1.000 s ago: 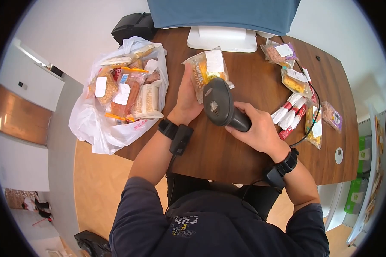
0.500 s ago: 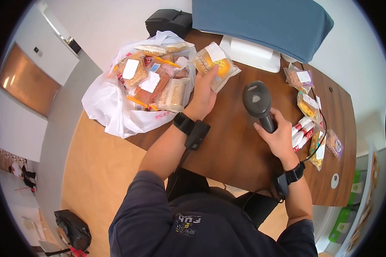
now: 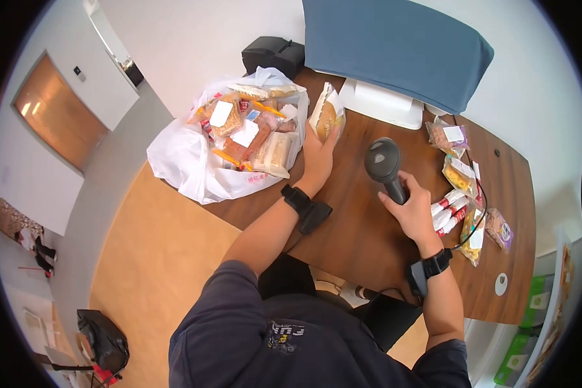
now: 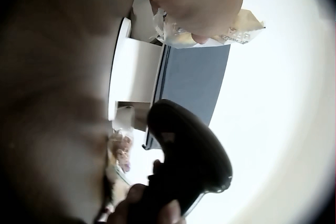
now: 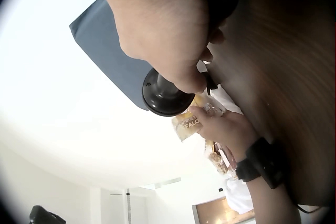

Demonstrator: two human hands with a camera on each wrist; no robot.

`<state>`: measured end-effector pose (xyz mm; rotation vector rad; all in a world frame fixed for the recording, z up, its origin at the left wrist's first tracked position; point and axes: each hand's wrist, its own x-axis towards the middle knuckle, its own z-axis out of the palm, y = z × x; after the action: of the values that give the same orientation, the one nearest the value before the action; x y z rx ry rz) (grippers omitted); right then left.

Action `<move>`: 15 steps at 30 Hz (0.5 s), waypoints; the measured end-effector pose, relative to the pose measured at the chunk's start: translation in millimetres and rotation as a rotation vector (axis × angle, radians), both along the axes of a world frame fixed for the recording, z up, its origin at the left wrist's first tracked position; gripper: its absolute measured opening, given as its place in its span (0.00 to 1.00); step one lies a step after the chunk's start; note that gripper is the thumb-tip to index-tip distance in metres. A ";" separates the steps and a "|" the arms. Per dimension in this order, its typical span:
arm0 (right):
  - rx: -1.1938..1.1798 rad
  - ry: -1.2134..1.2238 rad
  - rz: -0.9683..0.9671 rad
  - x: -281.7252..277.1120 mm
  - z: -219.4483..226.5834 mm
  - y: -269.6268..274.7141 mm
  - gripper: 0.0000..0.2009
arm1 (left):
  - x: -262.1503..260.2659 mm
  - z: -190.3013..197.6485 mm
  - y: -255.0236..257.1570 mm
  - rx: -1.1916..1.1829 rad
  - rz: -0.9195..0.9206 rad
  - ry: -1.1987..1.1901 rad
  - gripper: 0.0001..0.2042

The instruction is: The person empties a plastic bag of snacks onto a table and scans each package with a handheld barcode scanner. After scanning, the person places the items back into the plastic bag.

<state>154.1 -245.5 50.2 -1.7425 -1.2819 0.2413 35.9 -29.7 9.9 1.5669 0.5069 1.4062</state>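
Note:
My left hand [image 3: 318, 158] grips a clear-wrapped bread packet [image 3: 326, 116], held tilted just right of the stuffed white plastic bag [image 3: 181, 161]. Yellowish print shows on that packet's wrapper [image 5: 185, 127] in the right wrist view. In my right hand [image 3: 415, 213] is a black handheld barcode scanner [image 3: 383, 161], my fingers wrapped round its handle and its head raised over the table. A gap of bare wood separates scanner and packet in the head view. The left wrist view shows the scanner [image 4: 189, 145] from the side.
Wrapped snacks with white labels [image 3: 246, 134] fill the bag. Red-and-white sticks [image 3: 449, 212] and several snack packets [image 3: 459, 174] lie at the table's right, a black cable crossing them. Behind stand a blue-covered screen [image 3: 398, 52] on a white base and a black device [image 3: 273, 56].
The bread packet has moved left, away from the scanner and towards the bag, and has turned more edge-on. The scanner has drawn back to the right, still in my right hand. The head view has shifted.

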 end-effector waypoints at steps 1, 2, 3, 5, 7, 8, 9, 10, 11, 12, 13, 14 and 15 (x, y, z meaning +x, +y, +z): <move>0.013 0.003 0.000 0.2 0.1 -0.4 0.27 | -1.9 1.6 -2.2 0.031 0.041 0.035 0.27; 0.010 -0.002 0.009 0.0 0.4 -0.6 0.27 | -3.9 2.6 -4.5 0.043 0.041 0.038 0.27; 0.006 -0.007 0.017 -0.4 0.7 -1.1 0.27 | -6.4 3.1 -6.8 0.045 0.082 0.039 0.27; 0.017 -0.021 0.027 -1.4 1.4 -2.2 0.27 | -13.0 8.7 -9.8 0.054 0.123 0.041 0.26; 0.023 -0.033 0.040 -2.0 2.2 -3.2 0.27 | -27.3 14.4 -8.0 0.088 0.218 0.169 0.25; 0.021 -0.042 0.047 -2.6 2.8 -3.7 0.26 | -35.7 18.9 -4.8 0.147 0.271 0.216 0.25; 0.018 -0.053 0.054 -3.3 3.5 -4.1 0.26 | -45.3 23.2 -1.8 0.151 0.275 0.220 0.25; 0.022 -0.049 0.059 -4.2 4.2 -4.5 0.26 | -55.9 33.2 -2.0 0.211 0.316 0.248 0.25; 0.003 -0.061 0.061 -5.4 4.9 -4.7 0.26 | -67.3 42.3 -0.9 0.270 0.357 0.279 0.25; -0.016 -0.073 0.063 -6.3 5.4 -4.8 0.26 | -79.5 50.1 1.8 0.274 0.362 0.284 0.25; -0.012 -0.066 0.067 -7.0 5.6 -5.0 0.26 | -92.5 58.1 5.4 0.320 0.463 0.294 0.25; -0.026 -0.096 0.072 -8.0 5.5 -5.2 0.26 | -105.1 66.1 9.5 0.367 0.564 0.304 0.25; -0.040 -0.126 0.077 -8.9 5.2 -5.2 0.25 | -116.4 74.7 14.4 0.372 0.567 0.312 0.25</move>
<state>145.2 -250.7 55.4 -1.7673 -1.4462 0.2059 -80.5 -15.3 84.6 2.0643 0.9788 1.7553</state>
